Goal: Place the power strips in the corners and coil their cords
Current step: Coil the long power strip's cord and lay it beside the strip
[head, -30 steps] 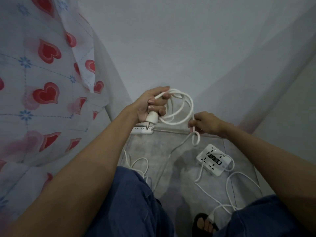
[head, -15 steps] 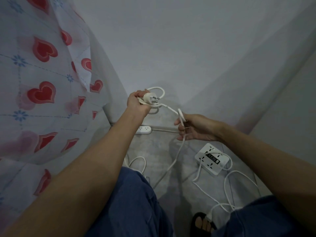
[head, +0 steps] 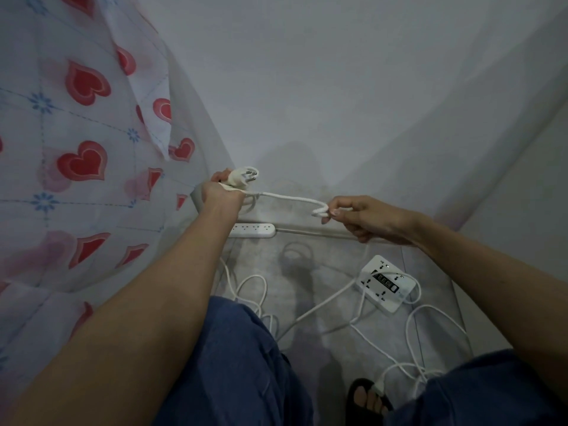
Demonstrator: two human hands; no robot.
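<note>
Your left hand [head: 222,193] has its grip closed around a white plug [head: 242,177] and a bunch of cord, prongs pointing right. Your right hand [head: 362,216] pinches a bend of the same white cord [head: 289,197], which runs taut between the two hands. Below them, a long narrow power strip [head: 252,230] lies on the floor against the foot of the wall, close to the corner by the curtain. A second, square power strip [head: 385,282] sits further right on the gray floor [head: 307,272], its cord lying in loose loops [head: 430,327] around it. A heart-patterned curtain [head: 83,155] hangs at left. Your blue trousers [head: 239,364] and a sandalled foot [head: 367,398] show at the bottom.
</note>
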